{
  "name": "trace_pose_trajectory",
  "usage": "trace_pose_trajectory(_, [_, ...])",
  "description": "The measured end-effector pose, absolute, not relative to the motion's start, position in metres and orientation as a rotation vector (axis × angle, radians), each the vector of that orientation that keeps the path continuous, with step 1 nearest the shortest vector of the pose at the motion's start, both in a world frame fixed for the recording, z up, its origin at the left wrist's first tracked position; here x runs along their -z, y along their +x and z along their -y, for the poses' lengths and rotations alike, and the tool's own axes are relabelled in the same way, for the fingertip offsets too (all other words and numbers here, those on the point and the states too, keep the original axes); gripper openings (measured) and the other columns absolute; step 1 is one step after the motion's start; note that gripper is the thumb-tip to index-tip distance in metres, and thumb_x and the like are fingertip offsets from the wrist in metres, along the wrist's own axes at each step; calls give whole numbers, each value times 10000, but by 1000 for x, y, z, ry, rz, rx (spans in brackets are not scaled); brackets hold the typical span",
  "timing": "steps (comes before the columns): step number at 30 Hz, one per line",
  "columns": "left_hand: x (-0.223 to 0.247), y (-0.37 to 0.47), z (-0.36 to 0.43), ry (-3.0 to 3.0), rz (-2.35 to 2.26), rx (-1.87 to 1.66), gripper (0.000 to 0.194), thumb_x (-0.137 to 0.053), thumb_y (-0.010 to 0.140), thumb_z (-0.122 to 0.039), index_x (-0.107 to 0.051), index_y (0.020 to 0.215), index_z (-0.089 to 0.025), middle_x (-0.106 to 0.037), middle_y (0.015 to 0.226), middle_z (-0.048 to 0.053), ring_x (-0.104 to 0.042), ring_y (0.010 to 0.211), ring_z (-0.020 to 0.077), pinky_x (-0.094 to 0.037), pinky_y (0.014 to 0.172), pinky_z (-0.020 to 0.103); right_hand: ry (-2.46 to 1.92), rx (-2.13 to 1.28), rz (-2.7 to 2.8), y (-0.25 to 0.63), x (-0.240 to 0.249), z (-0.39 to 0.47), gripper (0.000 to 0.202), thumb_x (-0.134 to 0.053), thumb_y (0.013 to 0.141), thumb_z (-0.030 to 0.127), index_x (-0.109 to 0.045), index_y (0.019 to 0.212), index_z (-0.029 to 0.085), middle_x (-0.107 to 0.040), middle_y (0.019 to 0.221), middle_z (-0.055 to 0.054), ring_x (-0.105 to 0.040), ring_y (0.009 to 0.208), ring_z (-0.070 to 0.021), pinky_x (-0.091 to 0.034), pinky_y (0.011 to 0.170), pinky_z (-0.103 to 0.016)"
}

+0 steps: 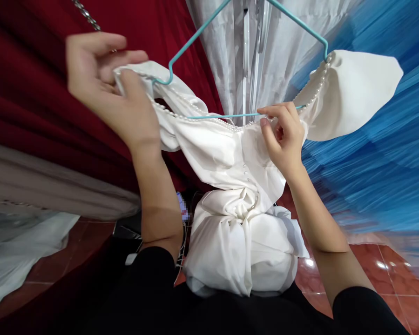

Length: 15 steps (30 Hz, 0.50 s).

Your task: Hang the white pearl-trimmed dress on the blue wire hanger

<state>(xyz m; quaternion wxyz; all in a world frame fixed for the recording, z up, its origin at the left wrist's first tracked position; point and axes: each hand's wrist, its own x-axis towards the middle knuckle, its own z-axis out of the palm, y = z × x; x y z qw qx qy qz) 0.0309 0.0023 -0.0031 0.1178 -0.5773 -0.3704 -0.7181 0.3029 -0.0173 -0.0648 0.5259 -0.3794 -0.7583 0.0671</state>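
The left hand's point(106, 100) thumb and fingers grasp a pearl-edged shoulder of the white dress point(212, 153) at the left end of the pale-blue hanger point(200, 32), probably to steady it there. The right hand point(284, 135) pinches the hanger's lower bar, seemingly keeping it level. Below the hanger the skirt bunches; red curtain point(143, 28) hangs left, blue tulle point(363, 186) right.
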Motion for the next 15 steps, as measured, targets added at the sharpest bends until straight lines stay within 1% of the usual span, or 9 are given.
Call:
trace_pose_trajectory(2, [4, 22, 3, -1650, 947, 2185, 376, -268, 706, 83, -551, 920, -44, -541, 881, 27, -678, 772, 114, -536, 781, 311, -925, -156, 1833, 305, 65, 16, 251, -427, 987, 319, -608, 1157, 282, -590, 1063, -32, -565, 817, -120, -569, 749, -313])
trace_pose_trajectory(5, [20, 13, 16, -1515, 1062, 2248, 343, -303, 709, 85, -570, 889, -33, -576, 857, 22, -659, 829, 118, -530, 854, 331, -924, -135, 1836, 303, 67, 14, 255, -422, 986, 293, -599, 1170, 280, -583, 1063, -27, -544, 769, -105, -555, 724, -301])
trace_pose_trajectory(8, [48, 16, 29, -1298, 1206, 2248, 257, -423, 709, 93, -581, 860, -43, -594, 816, 17, -621, 790, 114, -511, 792, 278, -928, -112, 1835, 302, 68, 13, 262, -414, 986, 277, -591, 1178, 275, -578, 1078, -30, -547, 770, -104, -551, 732, -304])
trace_pose_trajectory(11, [72, 20, 31, -1223, 1309, 2261, 212, -558, 722, 62, -603, 890, -59, -599, 818, 18, -589, 756, 107, -488, 731, 246, -957, -99, 1839, 305, 67, 13, 264, -426, 978, 269, -590, 1185, 277, -575, 1110, -37, -572, 819, -115, -553, 743, -305])
trace_pose_trajectory(13, [82, 17, 27, -1226, 1315, 2307, 208, -570, 733, 53, -614, 901, -62, -607, 831, 28, -591, 756, 113, -494, 727, 253, -969, -86, 1844, 307, 65, 14, 263, -440, 967, 254, -595, 1179, 276, -575, 1113, -39, -584, 850, -121, -550, 743, -301])
trace_pose_trajectory(15, [89, 8, 19, -1215, 1335, 2313, 236, -516, 733, 83, -618, 878, -72, -612, 815, 25, -589, 747, 111, -494, 722, 254, -970, -74, 1849, 308, 64, 17, 266, -445, 959, 238, -600, 1173, 273, -579, 1098, -36, -588, 855, -119, -538, 718, -289])
